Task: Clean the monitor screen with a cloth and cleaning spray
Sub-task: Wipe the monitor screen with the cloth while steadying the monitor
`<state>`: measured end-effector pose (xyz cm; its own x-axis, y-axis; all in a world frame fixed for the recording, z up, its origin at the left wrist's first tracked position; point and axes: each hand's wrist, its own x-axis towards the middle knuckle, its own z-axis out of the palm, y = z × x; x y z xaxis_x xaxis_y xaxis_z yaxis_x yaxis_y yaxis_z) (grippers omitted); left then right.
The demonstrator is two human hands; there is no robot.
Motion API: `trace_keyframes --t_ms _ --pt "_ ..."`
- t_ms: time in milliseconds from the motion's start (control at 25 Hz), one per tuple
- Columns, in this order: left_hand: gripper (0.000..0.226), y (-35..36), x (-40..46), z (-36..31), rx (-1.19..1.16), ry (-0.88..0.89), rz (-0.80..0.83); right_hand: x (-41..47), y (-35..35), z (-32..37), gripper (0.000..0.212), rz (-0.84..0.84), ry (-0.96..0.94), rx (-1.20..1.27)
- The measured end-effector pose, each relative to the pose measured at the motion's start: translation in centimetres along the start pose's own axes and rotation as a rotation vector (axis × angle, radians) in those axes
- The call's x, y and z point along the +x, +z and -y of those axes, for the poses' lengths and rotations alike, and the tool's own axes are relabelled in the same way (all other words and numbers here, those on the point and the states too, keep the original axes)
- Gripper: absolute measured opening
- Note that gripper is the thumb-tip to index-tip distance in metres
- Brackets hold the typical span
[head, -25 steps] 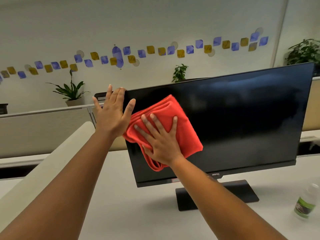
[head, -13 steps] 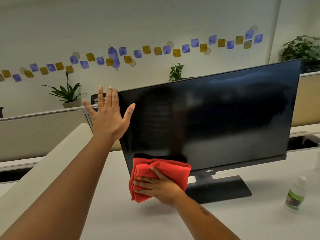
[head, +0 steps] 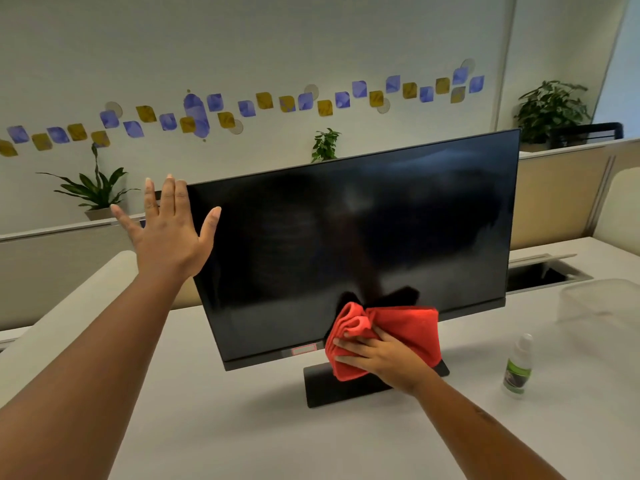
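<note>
Fingers (head: 149, 199) straight and fanned out on the left hand (head: 169, 233), thumb splayed across the upper left corner of the wide black flat-panel monitor (head: 353, 247), palm set flat against that left edge. Whether the palm truly bears on the bezel or sits just behind it, I cannot tell. Behind that hand, beyond the beige partition, a green spiky-leaved potted plant (head: 91, 188) stands to the left of the monitor.

The monitor itself leans, its top edge rising to the right, dark glass showing faint smears and a dim reflection. Its flat black rectangular stand base (head: 332, 386) sits on the pale grey desk (head: 277, 438) below the screen's middle. A small leafy green plant (head: 325, 144) peeks over the monitor's top edge.

Now the lower edge of the monitor, right of centre: the crumpled red microfibre cloth (head: 405, 323) is bunched against the bottom bezel, overlapping glass and frame. The right hand (head: 384, 358) grips it from below, fingers curled into the folds, close together, knuckles towards the camera.

Right of the monitor, well apart from the cloth, a small clear spray bottle with a green label and white cap (head: 517, 368) stands upright on the desk. Behind it, a translucent plastic container (head: 602, 306), blurred. Above the monitor's right corner, a bushy green potted plant (head: 550, 109).
</note>
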<state>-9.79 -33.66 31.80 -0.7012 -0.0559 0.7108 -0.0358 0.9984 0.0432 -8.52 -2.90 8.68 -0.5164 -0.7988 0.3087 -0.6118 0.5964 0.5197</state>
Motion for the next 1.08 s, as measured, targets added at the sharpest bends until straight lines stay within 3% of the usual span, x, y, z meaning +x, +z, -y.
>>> trace_keyframes --t_ms 280,400,560,720,800,880,1000,1080 --pt "0.076 -0.3 -0.4 -2.1 0.023 -0.032 0.0 -6.2 -1.6 -4.3 0.058 -0.13 0.349 0.181" --pt "0.073 -0.1 -0.2 -4.4 -0.016 0.046 -0.004 -6.2 -2.5 -4.5 0.052 -0.429 0.68 0.312" --pt "0.067 -0.1 0.6 -7.1 -0.064 0.152 0.006 -3.8 -6.4 -7.5 0.047 -1.01 1.314 0.65" --pt "0.068 0.4 0.9 -8.4 -0.099 0.194 0.048 -2.2 -10.5 -13.6 0.052 -1.253 1.34 0.685" --pt "0.068 0.8 0.8 -8.7 -0.11 0.187 0.051 -0.8 -12.2 -16.6 0.055 -1.224 1.236 0.643" --pt "0.068 1.0 0.7 -9.0 -0.109 0.172 0.036 1.0 -13.1 -18.8 0.057 -1.041 1.17 0.555" --pt "0.07 1.3 0.3 -9.3 -0.067 0.148 0.013 2.4 -11.6 -20.2 0.06 -0.674 1.239 0.427" --pt "0.07 1.5 0.3 -9.5 -0.05 0.137 0.005 1.9 -9.4 -19.6 0.063 -0.598 1.258 0.34"
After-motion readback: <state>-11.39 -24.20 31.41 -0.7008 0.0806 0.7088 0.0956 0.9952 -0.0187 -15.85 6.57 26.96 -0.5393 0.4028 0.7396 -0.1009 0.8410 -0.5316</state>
